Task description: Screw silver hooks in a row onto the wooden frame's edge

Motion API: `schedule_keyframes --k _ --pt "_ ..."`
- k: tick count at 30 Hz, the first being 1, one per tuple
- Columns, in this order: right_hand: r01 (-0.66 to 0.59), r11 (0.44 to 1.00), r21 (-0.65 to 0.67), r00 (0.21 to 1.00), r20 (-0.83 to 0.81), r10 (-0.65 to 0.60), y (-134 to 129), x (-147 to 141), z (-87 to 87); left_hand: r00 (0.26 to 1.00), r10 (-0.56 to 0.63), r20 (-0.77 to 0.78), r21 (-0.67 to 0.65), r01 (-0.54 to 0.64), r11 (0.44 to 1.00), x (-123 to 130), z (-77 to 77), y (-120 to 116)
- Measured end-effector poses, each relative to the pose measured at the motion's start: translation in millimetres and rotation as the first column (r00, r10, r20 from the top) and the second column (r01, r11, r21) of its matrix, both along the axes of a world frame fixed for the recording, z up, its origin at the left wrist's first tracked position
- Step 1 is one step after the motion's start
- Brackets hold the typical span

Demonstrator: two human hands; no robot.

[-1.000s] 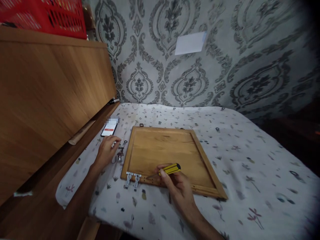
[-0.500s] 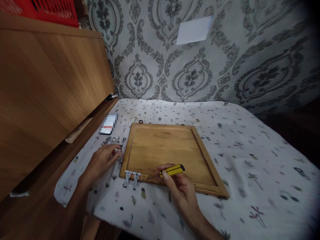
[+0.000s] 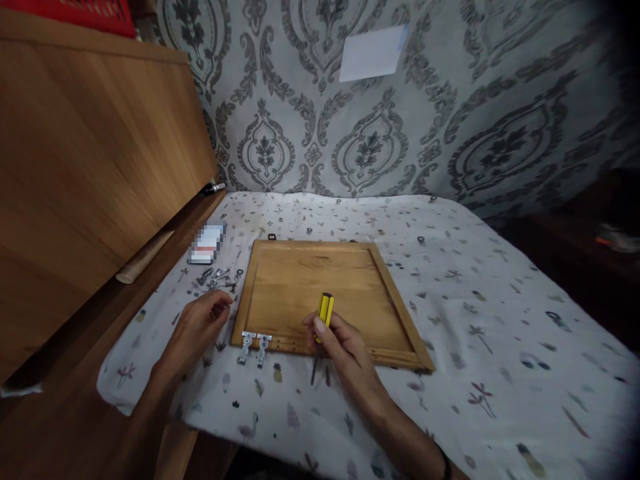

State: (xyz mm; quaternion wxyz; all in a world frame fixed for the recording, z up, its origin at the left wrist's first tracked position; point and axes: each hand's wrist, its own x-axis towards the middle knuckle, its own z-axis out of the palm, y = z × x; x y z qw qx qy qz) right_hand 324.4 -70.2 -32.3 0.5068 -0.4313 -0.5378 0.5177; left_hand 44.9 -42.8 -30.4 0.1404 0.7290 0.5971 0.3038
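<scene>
A wooden panel (image 3: 320, 287) with a raised frame lies flat on the patterned cloth. My right hand (image 3: 345, 347) grips a yellow and black screwdriver (image 3: 326, 309) over the panel's near edge, its shaft pointing down toward me. Two metal hinges, a left one (image 3: 246, 348) and a right one (image 3: 263, 350), sit at the near left corner of the frame. Left of the panel, my left hand (image 3: 205, 323) has its fingers curled together; whether a small piece is between them is too small to tell. Beyond it lies a pile of metal parts (image 3: 217, 278).
A phone (image 3: 207, 243) with a blurred screen lies behind the metal parts. A wooden cabinet (image 3: 100, 147) stands along the left, with a red basket (image 3: 90, 13) on top. Patterned wallpaper (image 3: 315, 113) bearing a white sheet (image 3: 374, 53) rises behind the cloth (image 3: 480, 313).
The screwdriver has turned from nearly level to upright, handle up and shaft toward me. My left hand has drawn back from the metal parts, its fingers now curled. The whole view has shifted slightly.
</scene>
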Motion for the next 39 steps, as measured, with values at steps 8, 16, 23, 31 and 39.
schedule_keyframes --k 8,16,23,31,39 --pt "-0.063 0.997 -0.05 0.998 -0.03 0.062 -8 -4 5.6 0.802 0.047 0.595 -0.155 0.058 0.986 36 28.5 -31" --pt "-0.027 0.995 -0.096 0.988 -0.151 0.012 -18 4 10.3 0.885 -0.132 0.446 -0.129 0.209 0.969 99 14.6 -75" --pt "-0.088 0.98 -0.178 0.959 -0.28 0.036 -26 9 8.6 0.944 -0.143 0.299 -0.08 0.175 0.981 110 -6.9 -89" --pt "0.016 0.986 -0.164 0.954 -0.293 -0.064 -26 8 12.2 0.936 -0.053 0.349 -0.166 0.117 0.979 107 -19.2 -91" --pt "-0.085 0.95 -0.302 0.898 -0.436 -0.058 -27 0 12.7 0.886 0.06 0.46 -0.209 0.042 0.977 111 -20.0 -93"
